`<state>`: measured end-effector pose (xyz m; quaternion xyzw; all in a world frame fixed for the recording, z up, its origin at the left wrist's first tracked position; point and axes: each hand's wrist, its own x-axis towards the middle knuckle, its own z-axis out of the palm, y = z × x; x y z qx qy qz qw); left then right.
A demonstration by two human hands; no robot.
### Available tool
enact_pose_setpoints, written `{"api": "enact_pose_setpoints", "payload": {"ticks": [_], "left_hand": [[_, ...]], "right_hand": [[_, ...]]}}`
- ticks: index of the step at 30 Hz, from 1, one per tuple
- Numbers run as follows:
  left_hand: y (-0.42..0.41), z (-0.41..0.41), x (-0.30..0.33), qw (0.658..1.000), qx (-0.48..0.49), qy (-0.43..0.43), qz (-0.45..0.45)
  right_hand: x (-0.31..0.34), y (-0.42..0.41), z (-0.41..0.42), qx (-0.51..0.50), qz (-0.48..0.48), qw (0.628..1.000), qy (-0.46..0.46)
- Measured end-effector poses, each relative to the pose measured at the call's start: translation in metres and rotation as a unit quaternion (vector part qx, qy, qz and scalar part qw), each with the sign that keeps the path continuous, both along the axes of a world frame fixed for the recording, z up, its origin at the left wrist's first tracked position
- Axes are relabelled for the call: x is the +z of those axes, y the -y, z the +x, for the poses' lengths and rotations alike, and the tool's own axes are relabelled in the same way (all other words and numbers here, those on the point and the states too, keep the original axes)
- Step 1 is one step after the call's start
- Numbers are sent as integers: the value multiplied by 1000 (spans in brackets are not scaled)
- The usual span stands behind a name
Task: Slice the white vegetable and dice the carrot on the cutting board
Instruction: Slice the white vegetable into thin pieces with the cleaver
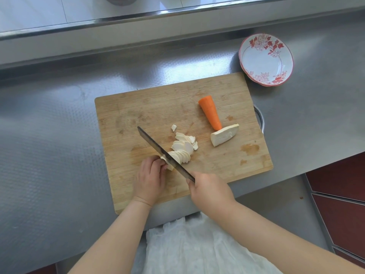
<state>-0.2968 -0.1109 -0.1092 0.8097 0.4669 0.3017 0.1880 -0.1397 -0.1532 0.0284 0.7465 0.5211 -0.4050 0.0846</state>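
A wooden cutting board (150,107) lies on the steel counter. My left hand (150,177) holds down the last stub of white vegetable (165,160) with curled fingers. My right hand (209,191) grips the handle of a cleaver (158,147), whose blade stands on the stub right beside my left fingertips. A fan of white slices (182,148) lies just right of the blade. Another uncut half of white vegetable (224,135) rests further right, touching the tip of a carrot piece (211,112) that points away from me.
A white bowl with red flowers (265,60) stands on the steel counter (49,145) beyond the board's far right corner. A raised steel ledge (138,18) runs along the back. The counter's front edge passes just under the board.
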Motion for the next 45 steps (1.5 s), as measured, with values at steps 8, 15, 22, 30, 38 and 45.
{"api": "enact_pose_setpoints", "payload": {"ticks": [8,15,22,30,38,45], "left_hand": [[-1,0,-1,1000,-7,-2,2],[-2,-1,-2,1000,-8,2,-15],[-1,-1,-4,1000,4,-10,-11],[-1,-1,-3,1000,2,-12,-14],[-1,-1,-2,1000,6,-13,-19],[-1,0,-1,1000,3,-9,-14]], "right_hand": [[-5,0,-5,11,-15,1000,24],[-14,-12,-11,-7,-32,999,15],[-25,-19,-11,-37,-27,999,-15],[-17,-14,4,-64,-13,997,-44],[-4,-1,6,-12,-5,1000,-18],[-7,-4,4,0,-22,1000,-10]]}}
